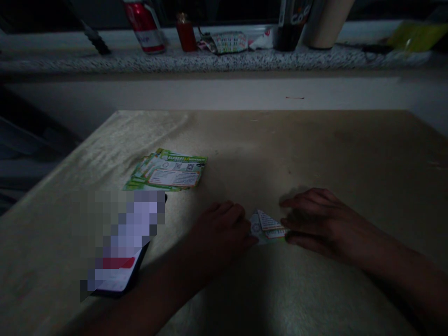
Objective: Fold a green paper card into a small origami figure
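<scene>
- Folded paper [269, 225] flat on the table [259, 144], right of the middle of the view, between the two hands; printed, with a pointed flap rising to a peak on its far side and a straight near edge.
- Left hand [226, 226]: fingers curled in, tips and thumb at the paper's left edge. Cannot tell whether it pinches the paper or only presses it down.
- Right hand [315, 221]: fingers parted, forefinger reaching past the far side of the paper, other tips and thumb at its right edge. Grip there too dark to judge.
- Tabletop runs from beyond both hands to the far edge, which lies along the wall [224, 93]; widest stretch of surface is ahead and to the right.
- Left side more crowded: stack of leaflets [177, 172], fanned at its left edge, well apart from the paper; phone [128, 247] just nearer, lying aslant, lit screen partly pixelated, its near end close to the left forearm.
- Windowsill [224, 61] above the wall: red can [145, 28], small red bottle [187, 36], crumpled wrapper [229, 42], dark bottle [290, 28], pale cylinder [331, 23].
- Light dim; shadow over both hands.
</scene>
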Demonstrator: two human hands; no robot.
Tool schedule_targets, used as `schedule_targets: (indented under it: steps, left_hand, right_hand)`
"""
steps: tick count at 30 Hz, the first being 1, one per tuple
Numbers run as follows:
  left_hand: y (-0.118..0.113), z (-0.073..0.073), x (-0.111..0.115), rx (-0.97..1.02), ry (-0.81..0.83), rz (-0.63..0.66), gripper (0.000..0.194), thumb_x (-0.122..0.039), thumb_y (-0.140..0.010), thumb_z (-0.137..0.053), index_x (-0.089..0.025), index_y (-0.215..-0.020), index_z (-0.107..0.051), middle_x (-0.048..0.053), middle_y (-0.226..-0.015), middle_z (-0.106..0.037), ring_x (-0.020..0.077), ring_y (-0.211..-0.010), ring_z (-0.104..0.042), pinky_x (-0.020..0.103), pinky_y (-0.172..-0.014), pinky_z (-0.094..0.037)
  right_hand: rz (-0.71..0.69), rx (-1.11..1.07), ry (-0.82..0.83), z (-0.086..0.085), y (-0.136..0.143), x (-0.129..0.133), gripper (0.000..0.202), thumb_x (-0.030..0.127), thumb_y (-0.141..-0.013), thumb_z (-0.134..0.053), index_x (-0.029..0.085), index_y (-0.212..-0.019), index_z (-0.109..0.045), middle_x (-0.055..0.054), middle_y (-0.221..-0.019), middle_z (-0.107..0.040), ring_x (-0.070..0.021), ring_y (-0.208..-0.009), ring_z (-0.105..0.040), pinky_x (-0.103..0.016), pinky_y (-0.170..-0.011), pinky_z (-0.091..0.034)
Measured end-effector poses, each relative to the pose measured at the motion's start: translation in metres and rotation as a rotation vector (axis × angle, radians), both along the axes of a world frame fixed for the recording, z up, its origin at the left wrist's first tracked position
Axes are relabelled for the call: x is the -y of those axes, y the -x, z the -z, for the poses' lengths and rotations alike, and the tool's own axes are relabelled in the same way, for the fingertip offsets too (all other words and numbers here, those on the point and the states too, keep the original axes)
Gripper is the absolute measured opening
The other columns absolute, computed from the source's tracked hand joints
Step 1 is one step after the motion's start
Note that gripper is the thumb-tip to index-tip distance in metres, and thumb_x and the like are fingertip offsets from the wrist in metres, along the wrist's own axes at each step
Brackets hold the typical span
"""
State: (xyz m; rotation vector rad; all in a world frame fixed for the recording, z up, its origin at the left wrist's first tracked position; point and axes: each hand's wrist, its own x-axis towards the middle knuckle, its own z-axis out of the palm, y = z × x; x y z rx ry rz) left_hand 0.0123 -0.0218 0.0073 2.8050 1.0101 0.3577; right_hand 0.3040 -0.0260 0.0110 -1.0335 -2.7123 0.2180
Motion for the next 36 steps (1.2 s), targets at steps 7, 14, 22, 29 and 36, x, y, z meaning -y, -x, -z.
schedule_targets:
  steps: [7,14,22,29,36]
  left_hand:
    - [-0.003,-0.004,-0.002,0.000,0.008,0.044,0.017,-0.027,-0.097,-0.061,-0.016,-0.110,-0.066,0.008,-0.117,-0.066,0.0251,-0.101,-0.060,0.041,-0.090,-0.048]
    - [0.002,-0.002,-0.008,-0.019,0.002,0.170,0.025,-0.014,-0.101,-0.053,-0.017,-0.124,-0.060,0.006,-0.134,-0.065,0.0222,-0.117,-0.058,0.039,-0.101,-0.041]
    - [0.014,-0.006,-0.011,-0.011,0.109,0.169,0.027,-0.027,-0.097,-0.064,-0.020,-0.123,-0.062,0.002,-0.135,-0.067,0.0230,-0.121,-0.056,0.040,-0.104,-0.038]
    - [0.017,-0.003,-0.013,0.026,0.163,0.149,0.021,-0.030,-0.098,-0.061,-0.023,-0.118,-0.067,-0.001,-0.133,-0.068,0.0206,-0.120,-0.057,0.038,-0.104,-0.037]
    - [0.016,-0.007,-0.011,0.062,0.205,0.141,0.020,-0.025,-0.100,-0.057,-0.024,-0.116,-0.068,-0.001,-0.130,-0.068,0.0194,-0.119,-0.057,0.037,-0.104,-0.037]
  right_hand:
    - [-0.029,-0.064,-0.026,0.001,0.010,-0.002,0.047,0.041,-0.093,-0.069,0.020,-0.134,-0.063,-0.009,-0.138,-0.065,-0.0290,-0.127,-0.056,-0.047,-0.108,-0.042]
    - [-0.085,-0.038,-0.005,0.003,0.019,0.003,0.033,0.034,-0.097,-0.062,0.023,-0.128,-0.067,-0.001,-0.139,-0.067,-0.0263,-0.130,-0.056,-0.046,-0.115,-0.034]
    - [-0.114,-0.108,-0.020,0.002,0.020,0.002,0.026,0.031,-0.097,-0.064,0.022,-0.121,-0.069,0.000,-0.126,-0.075,-0.0238,-0.125,-0.062,-0.041,-0.114,-0.035]
    - [-0.132,-0.190,-0.039,0.007,0.021,-0.003,0.023,0.031,-0.096,-0.067,0.020,-0.116,-0.071,-0.003,-0.115,-0.079,-0.0227,-0.115,-0.067,-0.040,-0.105,-0.045]
    - [-0.151,-0.208,-0.007,0.005,0.020,-0.005,0.022,0.027,-0.094,-0.069,0.021,-0.115,-0.073,-0.004,-0.116,-0.078,-0.0227,-0.112,-0.067,-0.041,-0.105,-0.047]
